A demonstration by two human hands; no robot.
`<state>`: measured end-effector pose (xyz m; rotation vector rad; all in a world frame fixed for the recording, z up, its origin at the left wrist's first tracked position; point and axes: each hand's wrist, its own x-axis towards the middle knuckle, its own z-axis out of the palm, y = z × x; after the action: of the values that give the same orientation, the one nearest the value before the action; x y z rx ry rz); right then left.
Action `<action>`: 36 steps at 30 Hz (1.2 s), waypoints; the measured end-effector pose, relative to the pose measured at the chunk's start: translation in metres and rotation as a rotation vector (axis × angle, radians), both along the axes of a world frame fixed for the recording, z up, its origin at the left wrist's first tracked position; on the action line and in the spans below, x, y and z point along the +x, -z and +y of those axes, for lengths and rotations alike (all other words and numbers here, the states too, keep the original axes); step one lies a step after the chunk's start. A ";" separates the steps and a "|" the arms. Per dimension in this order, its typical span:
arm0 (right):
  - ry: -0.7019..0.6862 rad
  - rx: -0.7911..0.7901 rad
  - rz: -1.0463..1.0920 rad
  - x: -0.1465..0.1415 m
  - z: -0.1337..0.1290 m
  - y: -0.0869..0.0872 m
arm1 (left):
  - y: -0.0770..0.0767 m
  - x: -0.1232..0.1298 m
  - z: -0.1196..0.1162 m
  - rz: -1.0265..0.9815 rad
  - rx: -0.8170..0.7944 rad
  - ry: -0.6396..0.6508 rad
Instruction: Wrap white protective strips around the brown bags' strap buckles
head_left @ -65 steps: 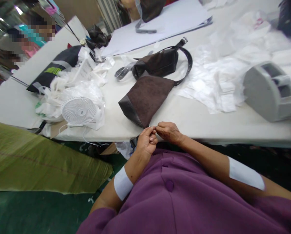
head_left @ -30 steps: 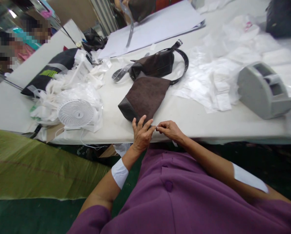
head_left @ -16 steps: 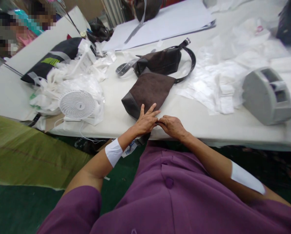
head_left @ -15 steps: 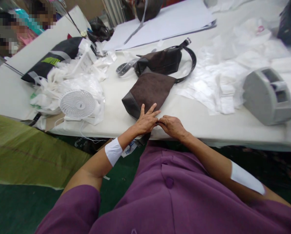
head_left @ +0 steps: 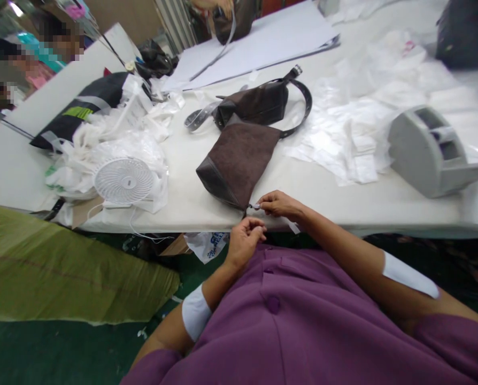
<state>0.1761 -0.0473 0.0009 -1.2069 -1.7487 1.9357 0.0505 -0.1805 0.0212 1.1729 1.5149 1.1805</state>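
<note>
A small metal zip pull [head_left: 255, 206] at the corner of a brown suede bag [head_left: 237, 163] is pinched by the right hand [head_left: 279, 205], the bag being laid at the table [head_left: 343, 214] edge within reach. The left hand [head_left: 245, 243] is curled just below; whether it holds anything cannot be told.

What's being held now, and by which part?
The right hand pinches a small metal zip pull at the corner of the brown suede bag; whether the curled left hand holds anything cannot be told.
</note>
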 end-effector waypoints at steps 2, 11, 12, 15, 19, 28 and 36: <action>0.010 -0.090 0.028 0.000 0.001 0.000 | 0.014 0.007 -0.011 0.147 0.044 -0.019; 0.061 -0.392 0.199 0.006 0.002 -0.005 | -0.003 -0.021 0.024 1.165 0.475 0.006; 0.075 -0.410 0.210 0.006 0.000 -0.006 | -0.005 -0.021 0.029 1.210 0.446 0.029; 0.120 -0.440 0.240 0.005 -0.003 -0.007 | -0.004 -0.016 0.042 1.272 0.406 0.059; 0.154 -0.478 0.260 0.004 -0.007 -0.008 | 0.000 -0.015 0.047 1.265 0.435 0.051; 0.181 -0.479 0.275 0.007 -0.009 -0.010 | 0.008 -0.023 0.044 1.171 0.548 0.039; 0.191 -0.270 0.250 0.010 -0.011 -0.008 | 0.014 -0.027 0.043 1.166 0.595 0.076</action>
<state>0.1858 -0.0588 0.0086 -1.1088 -1.2346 2.1464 0.0231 -0.1379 0.0069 2.5886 1.9078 0.9172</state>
